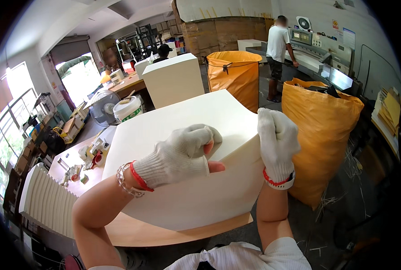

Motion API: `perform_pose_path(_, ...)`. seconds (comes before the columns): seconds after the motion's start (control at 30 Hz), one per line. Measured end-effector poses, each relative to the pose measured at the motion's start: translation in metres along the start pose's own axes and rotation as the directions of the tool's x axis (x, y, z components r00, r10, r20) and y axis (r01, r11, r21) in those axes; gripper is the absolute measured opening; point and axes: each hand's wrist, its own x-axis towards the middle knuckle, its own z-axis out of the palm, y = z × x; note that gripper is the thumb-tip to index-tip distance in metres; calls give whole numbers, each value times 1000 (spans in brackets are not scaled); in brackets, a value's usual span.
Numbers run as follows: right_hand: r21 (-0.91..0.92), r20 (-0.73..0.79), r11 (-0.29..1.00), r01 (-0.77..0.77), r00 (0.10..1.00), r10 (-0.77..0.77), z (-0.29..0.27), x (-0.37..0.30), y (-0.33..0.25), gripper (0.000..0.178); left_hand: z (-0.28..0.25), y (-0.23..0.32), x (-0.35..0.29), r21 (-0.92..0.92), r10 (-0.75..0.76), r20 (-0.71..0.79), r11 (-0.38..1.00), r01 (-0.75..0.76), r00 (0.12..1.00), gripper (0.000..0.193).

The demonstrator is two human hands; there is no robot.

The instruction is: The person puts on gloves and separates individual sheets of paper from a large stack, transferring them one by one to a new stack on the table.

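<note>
Currently, in the head view, the tall white stack of paper sheets (189, 195) rests on a pale wooden board (178, 237). Behind it stand a second white rectangular stack (175, 81) and an orange sack (236, 83); another orange sack (322, 132) stands near the right side. The white-gloved left hand (180, 150) lies over the top, fingers curled; its grip cannot be determined. The white-gloved right hand (277, 139) clenches the upper right corner, forearm upright.

Open air lay above the white paper stack (200, 194) and left hand (180, 152). Beyond the right hand (278, 138), an orange sack (321, 141) blocked the way; a white bucket (127, 109) stood past the far-left edge.
</note>
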Motion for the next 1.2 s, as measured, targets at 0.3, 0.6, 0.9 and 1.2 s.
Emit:
perform_pose_path(0.3,10,-12,988,153,988,-153,1,1,10,29,-1,0,2,62,4,24,998,-5,1000,44)
perform_pose_path(0.6,6,-4,985,175,985,-175,1,1,11,19,2,0,1,130,13,-31,991,-9,999,53)
perform_pose_path(0.9,-35,64,958,284,957,-281,-2,2,13,1,-2,-5,-2,126,-47,1,991,46,999,60)
perform_pose_path(1.2,10,-80,948,317,945,-316,6,-1,15,17,4,-14,2,-35,172,-6,984,-172,985,31)
